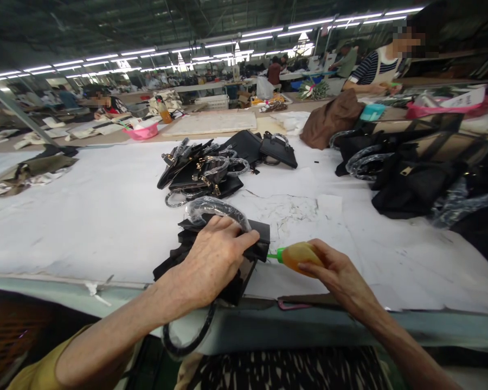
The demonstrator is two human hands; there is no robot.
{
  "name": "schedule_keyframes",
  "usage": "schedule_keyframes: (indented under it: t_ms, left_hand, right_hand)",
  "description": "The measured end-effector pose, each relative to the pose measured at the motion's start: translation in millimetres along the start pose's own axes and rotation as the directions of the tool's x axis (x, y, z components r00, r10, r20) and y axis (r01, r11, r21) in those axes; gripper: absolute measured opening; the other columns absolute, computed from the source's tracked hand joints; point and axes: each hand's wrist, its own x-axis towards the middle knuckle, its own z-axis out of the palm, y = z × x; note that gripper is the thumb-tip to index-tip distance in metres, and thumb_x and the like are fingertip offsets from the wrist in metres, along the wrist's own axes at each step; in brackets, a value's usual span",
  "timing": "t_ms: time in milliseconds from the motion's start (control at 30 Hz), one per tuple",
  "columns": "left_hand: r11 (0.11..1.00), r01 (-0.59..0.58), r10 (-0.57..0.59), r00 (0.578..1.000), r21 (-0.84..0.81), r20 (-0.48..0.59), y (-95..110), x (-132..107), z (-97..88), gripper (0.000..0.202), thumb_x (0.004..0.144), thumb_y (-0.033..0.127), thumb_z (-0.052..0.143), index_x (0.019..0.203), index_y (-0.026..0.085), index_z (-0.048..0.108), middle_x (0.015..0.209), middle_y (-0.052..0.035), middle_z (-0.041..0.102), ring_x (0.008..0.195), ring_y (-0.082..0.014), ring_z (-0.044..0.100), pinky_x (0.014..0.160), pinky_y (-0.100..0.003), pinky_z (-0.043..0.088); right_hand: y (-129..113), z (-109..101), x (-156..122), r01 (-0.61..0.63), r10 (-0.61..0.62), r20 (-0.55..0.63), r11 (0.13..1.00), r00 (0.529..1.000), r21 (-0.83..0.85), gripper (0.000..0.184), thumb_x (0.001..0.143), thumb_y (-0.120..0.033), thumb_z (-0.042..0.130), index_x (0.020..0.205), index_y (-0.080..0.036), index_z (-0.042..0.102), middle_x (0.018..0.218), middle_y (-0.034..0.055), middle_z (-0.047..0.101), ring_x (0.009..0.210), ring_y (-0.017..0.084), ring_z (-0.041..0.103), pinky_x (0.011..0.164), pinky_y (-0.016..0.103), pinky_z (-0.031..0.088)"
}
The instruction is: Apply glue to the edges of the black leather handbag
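My left hand (213, 260) lies closed over a black handbag (255, 234) near the table's front edge, fingers pressing its top flap. The bag's handle (215, 207) is wrapped in clear plastic. My right hand (336, 273) grips a small amber squeeze bottle (300, 254) with a green nozzle. The nozzle tip touches the bag's right edge.
A pile of black handbags (205, 168) lies mid-table, more black bags (406, 179) at the right. White paper covers the table (85, 216). A brown bag (329, 118) sits at the back. Other people work at the far tables. A pink-edged flat tool (296, 302) lies by the front edge.
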Motion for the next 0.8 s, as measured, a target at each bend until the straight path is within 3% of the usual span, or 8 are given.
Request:
schedule_keyframes:
  t_ms: [367,633,800]
  left_hand:
    - [1.0,0.011,-0.011,1.0,-0.017,0.014,-3,1,4.9,0.041,0.073,0.004,0.043,0.107,0.019,0.06,0.08,-0.005,0.062,0.077,-0.0194,0.052,0.079,-0.036,0.041]
    - [1.0,0.013,-0.013,0.999,-0.009,0.033,-1,5,1.0,0.038,0.074,0.005,0.044,0.105,0.019,0.061,0.079,-0.0053,0.062,0.078,-0.0198,0.054,0.081,-0.036,0.042]
    - [1.0,0.023,-0.022,0.999,-0.011,0.024,-2,3,2.7,0.04,0.073,0.005,0.045,0.106,0.02,0.061,0.085,-0.0059,0.063,0.082,-0.0204,0.055,0.082,-0.037,0.042]
  right_hand:
    - [-5,-1,-10,-0.025,0.017,0.096,0.996,0.995,0.08,0.015,0.078,-0.03,0.06,0.088,-0.02,0.059,0.08,0.0012,0.062,0.077,0.022,0.054,0.068,0.032,0.038]
    - [-15,1,-19,-0.045,0.026,0.124,0.988,0.992,0.15,0.012,0.076,-0.032,0.062,0.079,-0.021,0.06,0.07,-0.0021,0.056,0.066,0.018,0.051,0.059,0.029,0.04]
    - [-17,6,-25,-0.068,0.035,0.146,0.972,0.989,0.224,0.013,0.074,-0.03,0.063,0.083,-0.021,0.061,0.076,0.0003,0.061,0.073,0.021,0.055,0.061,0.03,0.044]
